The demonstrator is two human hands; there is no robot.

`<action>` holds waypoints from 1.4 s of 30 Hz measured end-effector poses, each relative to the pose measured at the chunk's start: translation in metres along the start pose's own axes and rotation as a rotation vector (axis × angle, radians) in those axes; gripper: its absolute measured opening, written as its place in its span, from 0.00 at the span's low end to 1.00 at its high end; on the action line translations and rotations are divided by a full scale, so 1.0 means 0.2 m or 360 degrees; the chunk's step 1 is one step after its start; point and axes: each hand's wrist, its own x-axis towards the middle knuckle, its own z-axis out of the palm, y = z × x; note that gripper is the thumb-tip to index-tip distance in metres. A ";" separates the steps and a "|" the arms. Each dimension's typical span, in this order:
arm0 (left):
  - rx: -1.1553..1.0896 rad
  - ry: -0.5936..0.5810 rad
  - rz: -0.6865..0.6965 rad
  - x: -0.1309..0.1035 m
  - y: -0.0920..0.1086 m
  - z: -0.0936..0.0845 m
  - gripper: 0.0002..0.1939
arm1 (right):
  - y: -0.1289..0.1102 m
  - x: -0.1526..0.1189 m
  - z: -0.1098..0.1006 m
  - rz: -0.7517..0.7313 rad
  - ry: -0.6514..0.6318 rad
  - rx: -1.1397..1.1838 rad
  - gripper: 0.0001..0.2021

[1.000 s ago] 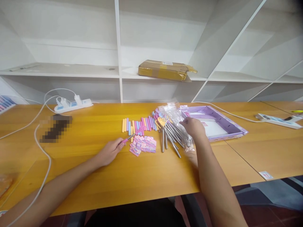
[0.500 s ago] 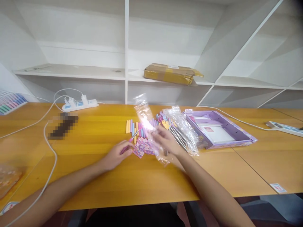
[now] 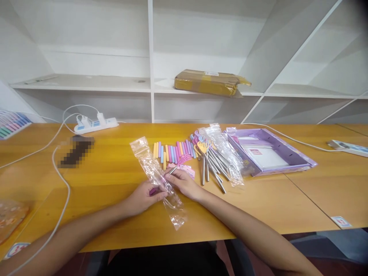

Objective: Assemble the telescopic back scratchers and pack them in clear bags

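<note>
A back scratcher with a pink claw head point(image 3: 184, 159), a metal rod and a purple handle point(image 3: 153, 191) lies slantwise across my two hands. My left hand point(image 3: 143, 197) is closed round its handle. A clear plastic bag point(image 3: 143, 151), long and narrow, stretches between the hands, and my right hand point(image 3: 185, 184) pinches it beside the metal rod. Whether those right fingers also grip the rod is hidden. Just beyond lie pink printed cards point(image 3: 188, 171), partly covered by the right hand, and a row of coloured handles point(image 3: 174, 153). Several more back scratchers point(image 3: 211, 163) lie piled to the right.
More clear plastic bags point(image 3: 227, 153) lie beside the pile, against a purple open box point(image 3: 268, 170). A power strip point(image 3: 105, 125) with white cables and a dark blurred object point(image 3: 76, 152) are at left. A taped carton point(image 3: 207, 82) rests on the shelf behind.
My right hand has brought the plastic bag leftward and down, over to my left hand and the back scratcher. The cards and row of handles are less covered than before.
</note>
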 end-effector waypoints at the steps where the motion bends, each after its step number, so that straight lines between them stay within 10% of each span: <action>1: 0.0023 -0.0011 0.0001 0.00 0.00 0.00 0.17 | 0.01 0.00 0.00 -0.0001 0.0031 0.0017 0.24; 12: -0.0571 0.0842 0.0115 0.08 -0.07 -0.16 0.19 | -0.09 0.03 -0.26 -0.0275 0.0912 0.0260 0.21; 21: -0.0980 0.1039 0.0153 0.11 -0.09 -0.21 0.20 | -0.14 -0.07 -0.20 -0.0292 0.0071 -0.0885 0.20; 42: -0.1220 0.0902 0.0102 0.11 -0.10 -0.17 0.18 | -0.08 -0.04 -0.22 -0.0321 -0.0012 -0.1093 0.15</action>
